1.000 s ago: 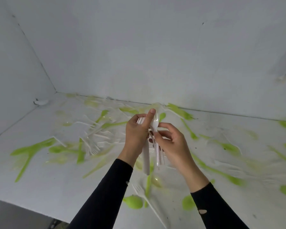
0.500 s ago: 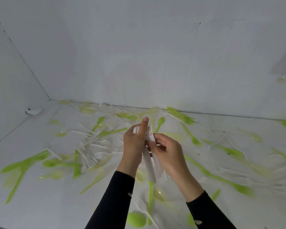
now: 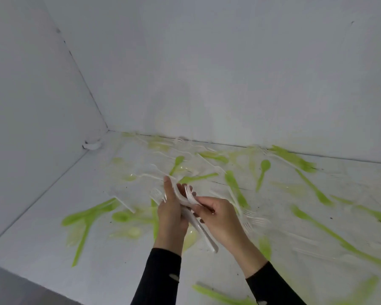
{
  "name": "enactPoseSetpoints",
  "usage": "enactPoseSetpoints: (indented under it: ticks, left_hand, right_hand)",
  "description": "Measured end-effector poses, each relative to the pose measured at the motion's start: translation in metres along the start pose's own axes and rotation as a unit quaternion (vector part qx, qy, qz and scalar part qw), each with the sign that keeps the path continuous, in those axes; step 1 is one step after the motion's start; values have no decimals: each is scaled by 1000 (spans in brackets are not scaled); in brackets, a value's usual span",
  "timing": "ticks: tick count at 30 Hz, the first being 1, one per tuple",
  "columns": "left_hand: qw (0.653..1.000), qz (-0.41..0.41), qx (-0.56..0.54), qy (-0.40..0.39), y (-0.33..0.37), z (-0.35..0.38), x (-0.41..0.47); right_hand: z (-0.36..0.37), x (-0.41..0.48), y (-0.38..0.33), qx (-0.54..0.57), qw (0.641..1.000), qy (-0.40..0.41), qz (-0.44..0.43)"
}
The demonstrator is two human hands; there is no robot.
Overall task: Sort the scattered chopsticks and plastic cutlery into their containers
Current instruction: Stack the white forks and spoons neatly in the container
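The left hand (image 3: 172, 216) gripped a bundle of white forks (image 3: 201, 233) above the middle of the surface (image 3: 123, 269), handles slanting toward the near edge. The right hand (image 3: 222, 219) pinched one more fork (image 3: 189, 193) by its neck against that bundle. Half a second before, the forks had stood nearer upright, so the stack was probably being squared. Green cutlery (image 3: 235, 188) lay scattered around, and no container showed.
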State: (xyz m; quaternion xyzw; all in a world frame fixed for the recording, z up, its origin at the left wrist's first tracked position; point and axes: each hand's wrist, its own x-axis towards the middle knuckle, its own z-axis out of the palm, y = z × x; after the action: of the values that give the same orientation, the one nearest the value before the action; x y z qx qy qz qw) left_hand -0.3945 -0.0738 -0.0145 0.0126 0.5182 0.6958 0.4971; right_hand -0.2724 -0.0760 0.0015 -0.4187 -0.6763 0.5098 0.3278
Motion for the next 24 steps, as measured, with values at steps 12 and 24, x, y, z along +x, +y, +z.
enactPoseSetpoints:
  ticks: [12, 24]
  left_hand:
    - [999, 32, -7, -30, 65, -88, 26]
    - [992, 127, 9, 20, 108, -123, 40]
  right_hand:
    - [84, 28, -7, -93, 996, 9, -6]
    - [136, 54, -14, -75, 996, 13, -46]
